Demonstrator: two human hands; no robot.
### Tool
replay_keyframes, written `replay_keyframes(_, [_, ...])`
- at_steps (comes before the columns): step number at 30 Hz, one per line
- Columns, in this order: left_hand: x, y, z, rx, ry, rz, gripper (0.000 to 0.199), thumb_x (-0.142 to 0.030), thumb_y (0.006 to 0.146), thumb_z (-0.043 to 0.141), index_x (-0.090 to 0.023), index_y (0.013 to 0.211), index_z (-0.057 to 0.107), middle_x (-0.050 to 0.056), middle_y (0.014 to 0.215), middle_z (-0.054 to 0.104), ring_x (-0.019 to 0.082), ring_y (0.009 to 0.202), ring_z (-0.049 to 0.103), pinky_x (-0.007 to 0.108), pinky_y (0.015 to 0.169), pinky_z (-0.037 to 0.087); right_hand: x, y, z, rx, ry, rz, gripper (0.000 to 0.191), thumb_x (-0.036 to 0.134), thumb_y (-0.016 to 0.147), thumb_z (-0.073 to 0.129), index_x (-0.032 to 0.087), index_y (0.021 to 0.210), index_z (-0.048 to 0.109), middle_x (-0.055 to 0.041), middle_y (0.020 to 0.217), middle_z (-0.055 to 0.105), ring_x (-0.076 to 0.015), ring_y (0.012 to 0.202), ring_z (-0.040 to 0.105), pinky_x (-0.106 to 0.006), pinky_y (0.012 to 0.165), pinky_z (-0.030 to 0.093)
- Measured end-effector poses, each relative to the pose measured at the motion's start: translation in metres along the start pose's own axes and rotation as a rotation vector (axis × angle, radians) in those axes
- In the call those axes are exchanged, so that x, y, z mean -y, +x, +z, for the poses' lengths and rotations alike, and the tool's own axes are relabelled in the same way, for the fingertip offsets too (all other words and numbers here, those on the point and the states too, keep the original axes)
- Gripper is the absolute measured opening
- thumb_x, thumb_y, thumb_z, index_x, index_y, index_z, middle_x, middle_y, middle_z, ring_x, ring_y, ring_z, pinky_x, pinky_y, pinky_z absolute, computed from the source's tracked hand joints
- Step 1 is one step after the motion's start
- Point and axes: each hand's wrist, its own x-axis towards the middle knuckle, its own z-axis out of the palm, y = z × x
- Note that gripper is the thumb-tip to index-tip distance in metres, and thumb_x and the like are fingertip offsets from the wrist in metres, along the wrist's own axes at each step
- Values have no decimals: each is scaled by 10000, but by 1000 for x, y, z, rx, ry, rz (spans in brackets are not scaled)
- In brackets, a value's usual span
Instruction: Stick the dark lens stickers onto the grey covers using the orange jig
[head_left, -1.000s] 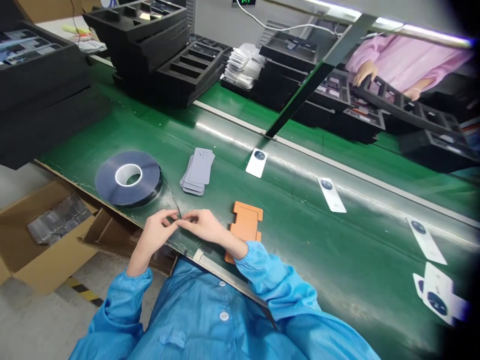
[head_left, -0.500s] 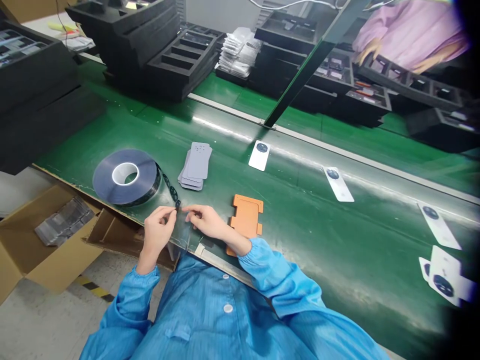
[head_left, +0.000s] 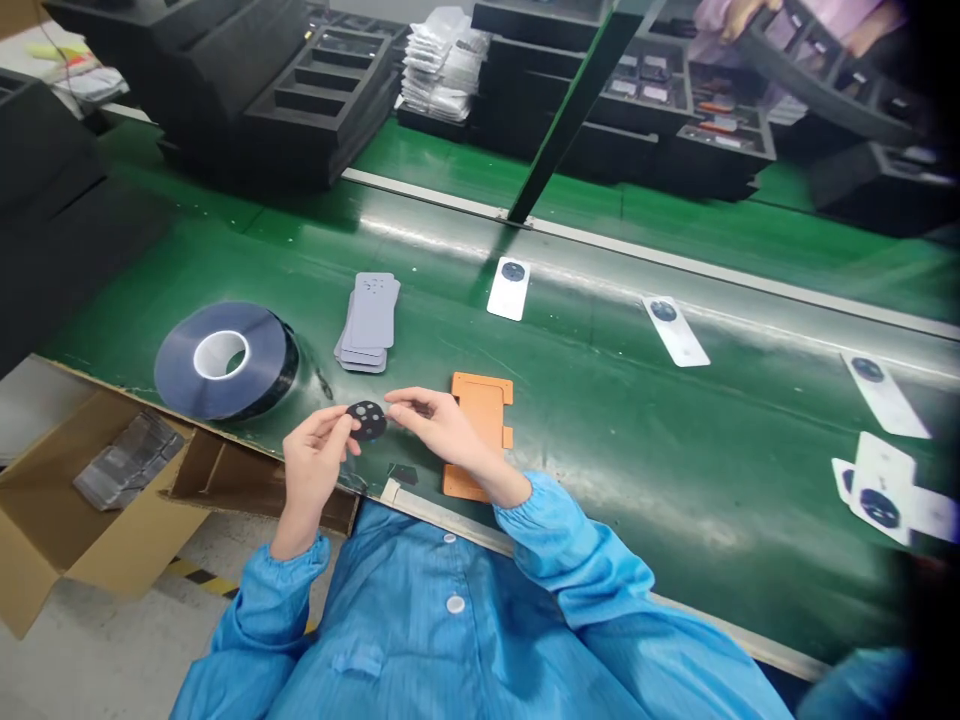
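A round black piece with several holes [head_left: 367,421] is pinched at its left edge by my left hand [head_left: 315,455]. At its right edge, the thumb and index finger of my right hand [head_left: 439,428] are closed together; whether they grip it is too small to tell. To the left lies a big roll of dark film [head_left: 176,365] with a white core. Behind my hands is a stack of grey plates [head_left: 374,312]. An orange fixture [head_left: 481,415] lies partly beneath my right forearm.
White panels with dark circles [head_left: 509,290] [head_left: 675,332] [head_left: 885,395] lie along the green table [head_left: 585,400]. Black trays [head_left: 300,110] stand at the back left. Cardboard boxes [head_left: 127,530] are below the left edge. Across the divider, a person's hands hold a tray.
The black piece is now away from the roll's strip and turned with its face visible. My right hand has come to its edge. The view has shifted slightly.
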Motion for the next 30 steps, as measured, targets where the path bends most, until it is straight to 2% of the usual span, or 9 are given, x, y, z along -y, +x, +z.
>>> replay_keyframes(3, [3, -2, 32, 146, -14, -21, 306, -426, 857, 760, -152, 994, 744, 61, 817, 769, 118, 506, 618, 248, 489, 468, -6, -16, -20, -118, 46, 23, 341, 418, 849, 763, 175, 1084, 800, -73, 922, 798, -183, 789, 716, -320, 740, 573])
replay_keyframes(7, [19, -5, 73, 303, -31, -54, 324, -440, 883, 734, -160, 1047, 742, 73, 854, 776, 140, 574, 650, 269, 554, 510, -26, -38, -54, -360, -42, 17, 287, 387, 834, 749, 180, 1021, 814, -71, 882, 800, -187, 773, 718, -325, 752, 584])
replay_keyframes(9, [27, -7, 90, 331, 55, 13, 290, -418, 913, 704, -174, 1065, 745, 83, 914, 775, 161, 682, 682, 269, 591, 517, -37, -46, -73, -485, -99, 31, 283, 384, 832, 735, 182, 1014, 815, -78, 909, 807, -189, 773, 713, -328, 753, 584])
replay_keyframes(12, [35, -10, 108, 362, 257, 234, 232, -342, 952, 648, -201, 1110, 742, 96, 1079, 752, 174, 802, 682, 285, 660, 529, -50, -51, -96, -613, -130, 55, 310, 391, 837, 714, 175, 1041, 805, -93, 948, 806, -198, 794, 715, -335, 764, 587])
replay_keyframes(14, [37, -13, 115, 411, 347, 348, 237, -293, 967, 614, -217, 1156, 734, 99, 1180, 725, 185, 872, 689, 313, 762, 553, -55, -51, -104, -648, -134, 59, 312, 385, 831, 708, 168, 1037, 797, -94, 939, 801, -200, 804, 717, -339, 784, 585])
replay_keyframes(17, [41, -15, 120, 471, 403, 396, 250, -270, 981, 589, -226, 1181, 732, 102, 1246, 702, 218, 1001, 701, 343, 873, 565, -59, -48, -107, -650, -147, 57, 299, 369, 832, 691, 165, 1027, 792, -89, 939, 800, -189, 792, 700, -338, 794, 576])
replay_keyframes(23, [50, -18, 122, 484, 453, 430, 290, -288, 1002, 579, -238, 1254, 714, 106, 1262, 682, 255, 1139, 685, 367, 965, 559, -61, -49, -105, -651, -108, 51, 306, 382, 834, 695, 167, 1031, 787, -97, 974, 800, -187, 788, 700, -337, 786, 577])
replay_keyframes(27, [51, -18, 123, 486, 478, 484, 312, -280, 1016, 562, -218, 1293, 693, 117, 1273, 676, 260, 1170, 673, 386, 1024, 536, -62, -50, -104, -638, -91, 63, 310, 383, 838, 695, 166, 1038, 789, -99, 984, 800, -192, 818, 708, -337, 812, 575])
replay_keyframes(30, [51, -19, 125, 476, 527, 518, 320, -281, 1017, 564, -218, 1308, 681, 112, 1282, 673, 252, 1151, 681, 375, 1011, 545, -64, -51, -102, -639, -149, 74, 307, 367, 848, 677, 172, 1054, 795, -88, 997, 802, -180, 792, 686, -331, 798, 564])
